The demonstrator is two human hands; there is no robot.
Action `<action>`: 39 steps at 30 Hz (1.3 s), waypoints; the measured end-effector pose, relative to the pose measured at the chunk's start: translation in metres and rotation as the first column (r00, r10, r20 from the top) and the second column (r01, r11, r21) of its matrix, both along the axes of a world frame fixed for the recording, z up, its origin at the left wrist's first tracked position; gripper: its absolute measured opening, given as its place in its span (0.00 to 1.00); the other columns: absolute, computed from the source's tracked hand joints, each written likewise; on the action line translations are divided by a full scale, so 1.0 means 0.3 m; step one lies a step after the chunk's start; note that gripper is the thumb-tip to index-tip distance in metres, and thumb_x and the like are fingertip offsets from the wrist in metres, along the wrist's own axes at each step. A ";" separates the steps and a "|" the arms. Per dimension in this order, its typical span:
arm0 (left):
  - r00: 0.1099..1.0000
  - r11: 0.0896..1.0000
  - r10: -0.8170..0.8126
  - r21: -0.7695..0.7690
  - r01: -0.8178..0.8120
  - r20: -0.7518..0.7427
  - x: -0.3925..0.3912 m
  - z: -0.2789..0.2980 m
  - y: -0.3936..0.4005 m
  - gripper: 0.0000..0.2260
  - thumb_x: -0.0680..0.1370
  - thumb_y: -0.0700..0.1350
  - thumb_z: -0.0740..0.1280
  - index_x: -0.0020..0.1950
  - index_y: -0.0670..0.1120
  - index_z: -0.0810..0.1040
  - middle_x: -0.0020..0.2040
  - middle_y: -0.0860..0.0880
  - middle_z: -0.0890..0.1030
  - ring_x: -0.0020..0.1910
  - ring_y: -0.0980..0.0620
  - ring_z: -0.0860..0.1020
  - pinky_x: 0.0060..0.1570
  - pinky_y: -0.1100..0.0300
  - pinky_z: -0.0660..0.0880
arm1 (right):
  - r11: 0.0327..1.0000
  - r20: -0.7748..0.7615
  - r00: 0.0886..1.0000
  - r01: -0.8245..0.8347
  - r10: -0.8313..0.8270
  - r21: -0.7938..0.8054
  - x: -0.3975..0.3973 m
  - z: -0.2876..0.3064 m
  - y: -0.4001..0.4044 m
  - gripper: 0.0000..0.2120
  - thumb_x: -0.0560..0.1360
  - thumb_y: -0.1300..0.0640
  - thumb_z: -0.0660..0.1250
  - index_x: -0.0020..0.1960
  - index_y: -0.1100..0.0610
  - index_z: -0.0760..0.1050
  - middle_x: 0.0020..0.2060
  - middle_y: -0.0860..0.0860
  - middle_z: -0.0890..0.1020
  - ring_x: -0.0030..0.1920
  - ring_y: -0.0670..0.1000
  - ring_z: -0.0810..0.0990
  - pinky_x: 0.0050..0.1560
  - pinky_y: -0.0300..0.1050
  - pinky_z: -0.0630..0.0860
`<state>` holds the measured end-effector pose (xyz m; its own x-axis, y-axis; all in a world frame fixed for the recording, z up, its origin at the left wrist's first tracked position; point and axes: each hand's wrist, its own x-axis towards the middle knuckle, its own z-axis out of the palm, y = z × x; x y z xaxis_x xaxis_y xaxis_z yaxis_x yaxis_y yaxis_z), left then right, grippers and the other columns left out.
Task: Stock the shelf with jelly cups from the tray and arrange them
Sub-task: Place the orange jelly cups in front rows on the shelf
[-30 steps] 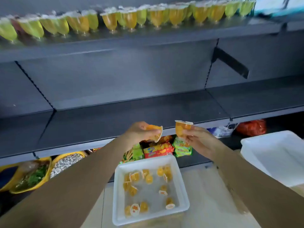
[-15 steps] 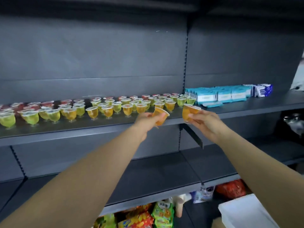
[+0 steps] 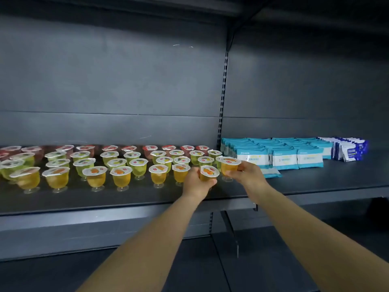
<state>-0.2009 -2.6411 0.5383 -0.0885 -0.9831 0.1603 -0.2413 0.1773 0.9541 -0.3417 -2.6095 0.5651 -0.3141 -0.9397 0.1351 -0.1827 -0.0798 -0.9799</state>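
A: How many cups are held?

B: Two orange jelly cups. One cup [image 3: 208,173] is gripped by the left hand [image 3: 196,183]. The other cup [image 3: 229,165] is pinched by the right hand [image 3: 248,173], at its 3 o'clock.

A: Where are they kept?

B: Over the dark shelf [image 3: 126,197], at the right end of the front row. Six orange cups [image 3: 121,176] are counted standing there. Green and red rows are seen behind. Blue packs [image 3: 284,157] are stacked at 3 o'clock.
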 end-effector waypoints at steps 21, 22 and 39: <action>0.975 0.988 0.149 0.012 -0.153 0.165 -0.066 -0.064 -0.140 0.19 0.73 0.47 0.71 0.62 0.42 0.75 0.59 0.46 0.79 0.58 0.47 0.76 0.51 0.60 0.70 | 0.996 -0.189 0.982 0.014 0.004 0.091 -0.106 -0.157 -0.180 0.18 0.72 0.63 0.72 0.62 0.57 0.75 0.58 0.52 0.80 0.59 0.52 0.77 0.66 0.50 0.71; 0.977 0.991 0.122 0.036 -0.130 0.178 -0.059 -0.058 -0.134 0.20 0.73 0.48 0.71 0.62 0.43 0.74 0.60 0.46 0.79 0.59 0.46 0.76 0.53 0.59 0.70 | 0.995 -0.204 0.978 -0.008 0.028 0.102 -0.105 -0.151 -0.165 0.19 0.72 0.64 0.71 0.62 0.58 0.74 0.58 0.53 0.80 0.60 0.52 0.77 0.66 0.50 0.71; 0.219 0.950 -0.030 -0.040 0.310 0.975 0.578 0.182 0.423 0.33 0.73 0.51 0.72 0.73 0.43 0.64 0.70 0.44 0.68 0.67 0.44 0.69 0.63 0.51 0.70 | 0.990 -0.910 0.390 -0.062 0.143 0.129 0.390 0.130 0.507 0.35 0.74 0.52 0.70 0.75 0.56 0.58 0.72 0.57 0.63 0.71 0.57 0.62 0.67 0.48 0.62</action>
<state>-0.0275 -2.5143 0.5929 -0.4729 -0.8811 -0.0117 -0.8804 0.4730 -0.0347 -0.2246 -2.4573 0.6042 0.0594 -0.9741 0.2181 -0.9666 -0.1106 -0.2311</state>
